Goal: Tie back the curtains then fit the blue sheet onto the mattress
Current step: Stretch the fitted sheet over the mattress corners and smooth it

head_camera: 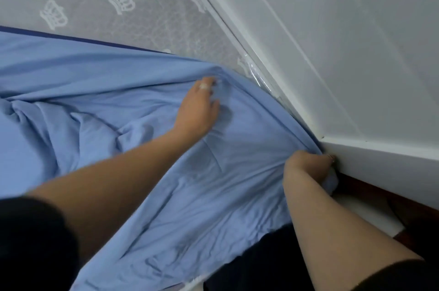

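Blue sheet (95, 100) is lying rumpled over the near part of the mattress (142, 5). The far part is showing bare, with a crown-patterned cover under clear plastic.

Left hand (198, 107) is resting palm-down on the sheet near its far edge on the mattress, fingers fairly straight and slightly spread (a pale band on one finger; ring or plaster, cannot tell).

Right hand (306, 164) is curling around a bunched fold of sheet at the mattress's near right corner and gripping it tight. Its knuckles are sitting against the white panel (356, 53) that runs along the mattress's right side.

Black sleeves (31, 243) are covering both upper arms on the near side of the mattress.
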